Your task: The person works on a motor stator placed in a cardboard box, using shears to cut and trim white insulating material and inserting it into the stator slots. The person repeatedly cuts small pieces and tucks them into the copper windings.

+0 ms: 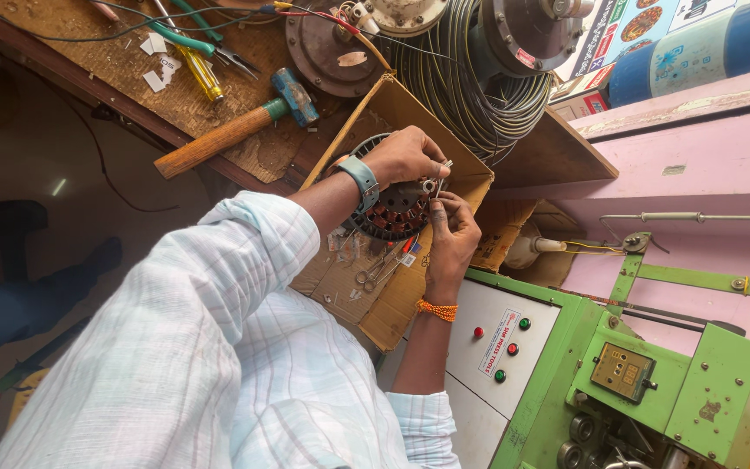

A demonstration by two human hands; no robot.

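Observation:
A round motor stator (390,213) with copper-coloured slots lies on a sheet of cardboard (366,300). My left hand (405,156), with a grey watch on its wrist, reaches over the stator. Its fingertips pinch a small shiny metal piece (438,180) at the stator's far rim. My right hand (453,239), with an orange thread on its wrist, comes up from below. Its fingertips are closed against the same small piece. Exactly what the piece is stays too small to tell.
Scissors (377,269) lie on the cardboard near my right wrist. A hammer (236,126), a yellow screwdriver (199,71) and green pliers (188,39) rest on the wooden bench. A wire coil (470,82) sits behind the stator. A green machine (627,365) with buttons stands beside me.

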